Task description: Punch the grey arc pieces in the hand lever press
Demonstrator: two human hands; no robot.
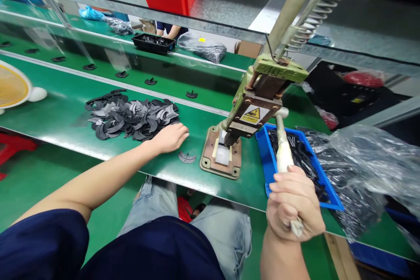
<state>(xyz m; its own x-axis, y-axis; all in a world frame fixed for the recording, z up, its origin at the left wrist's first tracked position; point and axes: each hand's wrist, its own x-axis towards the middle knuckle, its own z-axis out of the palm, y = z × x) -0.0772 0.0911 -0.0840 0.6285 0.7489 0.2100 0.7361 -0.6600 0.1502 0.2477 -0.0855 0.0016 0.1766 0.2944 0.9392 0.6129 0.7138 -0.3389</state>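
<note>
Lying on the flat green desk (65,118) in the head view, 1 dark-grey crescent-shaped plastic piece (187,160) is resting between the left hand (173,138) and the green metal press (235,113), its long axis running side to side. The left hand is resting nearer, fingers together, slightly bent; I cannot tell whether they're pinching anything. The right hand (294,201) is gripping the white-wrapped lever (284,153).

Parts pile (133,116) left of press (244,109); bin (266,159) right; conveyor (171,87) behind.
</note>
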